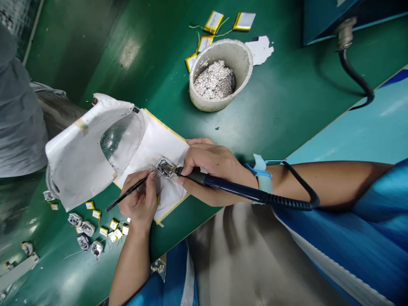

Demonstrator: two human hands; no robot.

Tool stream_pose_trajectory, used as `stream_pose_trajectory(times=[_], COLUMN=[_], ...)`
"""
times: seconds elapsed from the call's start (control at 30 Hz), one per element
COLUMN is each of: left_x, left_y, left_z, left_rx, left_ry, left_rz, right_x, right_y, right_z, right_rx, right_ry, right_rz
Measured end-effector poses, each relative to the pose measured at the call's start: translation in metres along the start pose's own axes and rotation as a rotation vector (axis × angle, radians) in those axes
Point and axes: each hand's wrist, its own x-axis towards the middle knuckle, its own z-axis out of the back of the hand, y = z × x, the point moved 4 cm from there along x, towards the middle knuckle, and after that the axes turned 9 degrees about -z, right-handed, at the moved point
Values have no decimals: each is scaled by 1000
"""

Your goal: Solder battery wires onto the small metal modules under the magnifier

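Note:
My right hand (213,168) grips a dark soldering iron (229,189) like a pen, its tip resting on a small silvery part (164,167). That part lies on a white pad (159,144) with yellow edging. My left hand (140,199) pinches black tweezers (127,194) whose points reach toward the same part. A pale blue wrist strap (263,174) with a black coiled cord circles my right wrist.
A white magnifier lamp (92,148) hangs over the pad's left side. A white pot (219,74) of silvery scraps stands behind, with yellow flat battery cells (213,21) beyond it. Several small parts (95,231) are scattered at the lower left on the green bench. A grey sleeve shows at far left.

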Motion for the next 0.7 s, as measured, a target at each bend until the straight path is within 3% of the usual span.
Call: stream_pose_trajectory(times=[0.43,0.7], left_x=[0,1], left_y=[-2,-4], left_z=[1,7], left_rx=[0,-143], left_ry=[-7,-110], left_rz=[-10,-80], right_x=[0,1], right_y=[1,0], right_z=[0,3], right_rx=[19,48], right_ry=[-13,-50], right_rz=[5,4])
